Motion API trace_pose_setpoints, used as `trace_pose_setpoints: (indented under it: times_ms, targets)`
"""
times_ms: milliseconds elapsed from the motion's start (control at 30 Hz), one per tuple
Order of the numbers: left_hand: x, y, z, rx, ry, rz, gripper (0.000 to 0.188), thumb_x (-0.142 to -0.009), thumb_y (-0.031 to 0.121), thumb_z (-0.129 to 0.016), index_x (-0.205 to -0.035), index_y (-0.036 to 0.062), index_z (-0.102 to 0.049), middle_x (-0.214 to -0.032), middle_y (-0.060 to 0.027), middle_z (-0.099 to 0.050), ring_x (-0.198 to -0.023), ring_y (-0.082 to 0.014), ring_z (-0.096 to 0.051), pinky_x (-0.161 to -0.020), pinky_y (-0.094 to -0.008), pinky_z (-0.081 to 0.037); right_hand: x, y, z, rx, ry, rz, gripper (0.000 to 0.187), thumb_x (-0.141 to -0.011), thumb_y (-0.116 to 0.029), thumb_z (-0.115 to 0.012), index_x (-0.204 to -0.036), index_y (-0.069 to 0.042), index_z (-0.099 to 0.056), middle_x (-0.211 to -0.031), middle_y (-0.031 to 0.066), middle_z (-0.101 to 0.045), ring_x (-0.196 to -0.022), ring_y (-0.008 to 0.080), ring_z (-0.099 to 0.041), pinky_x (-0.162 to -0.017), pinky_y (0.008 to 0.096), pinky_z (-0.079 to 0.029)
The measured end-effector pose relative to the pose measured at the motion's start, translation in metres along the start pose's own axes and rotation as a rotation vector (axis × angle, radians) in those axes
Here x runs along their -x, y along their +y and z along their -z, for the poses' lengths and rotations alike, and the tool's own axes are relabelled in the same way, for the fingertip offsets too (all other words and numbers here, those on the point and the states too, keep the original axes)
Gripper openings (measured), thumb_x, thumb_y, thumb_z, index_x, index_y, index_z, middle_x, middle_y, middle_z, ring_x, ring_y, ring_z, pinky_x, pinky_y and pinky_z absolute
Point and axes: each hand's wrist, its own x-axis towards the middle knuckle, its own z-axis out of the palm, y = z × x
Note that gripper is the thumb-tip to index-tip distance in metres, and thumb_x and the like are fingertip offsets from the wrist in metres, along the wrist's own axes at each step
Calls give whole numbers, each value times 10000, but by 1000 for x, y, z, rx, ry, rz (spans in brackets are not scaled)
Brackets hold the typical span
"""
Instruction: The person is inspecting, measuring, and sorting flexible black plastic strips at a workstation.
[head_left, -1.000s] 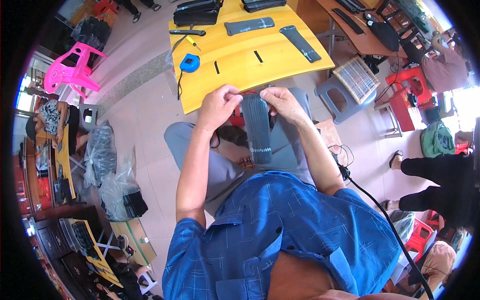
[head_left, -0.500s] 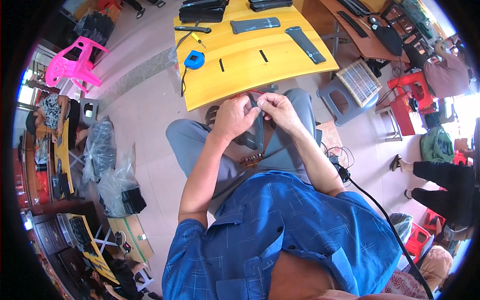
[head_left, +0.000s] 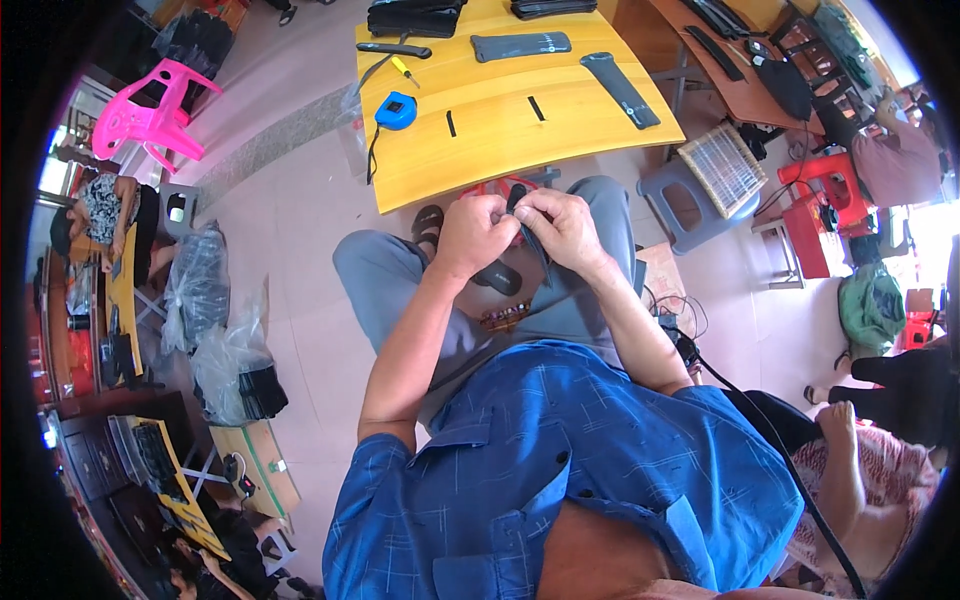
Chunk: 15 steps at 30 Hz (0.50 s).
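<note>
Above my lap, just short of the yellow table point(head_left: 500, 150), both my hands grip a narrow, dark, flat strip point(head_left: 517, 196), which looks like fabric. Its upper end pokes up between the hands, and more of it hangs below the fingers. My left hand point(head_left: 473, 237) is closed at its left side, thumb toward the strip. Pinching it from the right is my right hand point(head_left: 562, 230), with fingers bent. The fingers hide the middle of the strip. On the table lie two dark flat pouches, one at the back point(head_left: 520, 46) and one at the right point(head_left: 620, 90).
A blue tape measure point(head_left: 396, 110), a yellow-handled screwdriver point(head_left: 402, 67) and two short black strips point(head_left: 451, 123) lie on the table. Stacks of black pouches point(head_left: 415, 17) stand at its far edge. A grey stool point(head_left: 690, 205) bears a woven tray point(head_left: 722, 165). Other people sit around.
The strip has shifted up between my hands, its top end now above the fingers; it hung lower before. At the lower right a person in a patterned top has come further into view.
</note>
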Motion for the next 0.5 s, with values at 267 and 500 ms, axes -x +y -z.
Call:
trace_pose_setpoints:
  times_ms: [267,500]
  targets:
    - [-1,-24,2,167,-96,71,135,-841,116,-635,-820,-13,-670,-699,-184,-673,-607,-292,-654,-598,-391,-516,1,9,-2,-69,-47,-30,178,-1005,-186,-644,-979,-15,-686,-848,61,-686,-774,170,-641,-730,303,-508]
    - [9,-30,-4,446,74,-58,176,-919,159,-709,-978,-6,-688,-856,-54,-712,-744,-100,-661,-664,-260,-542,-5,20,0,-1012,54,-423,237,-1051,-318,-595,-1074,-91,-660,-867,-65,-647,-721,17,-550,-642,188,-432]
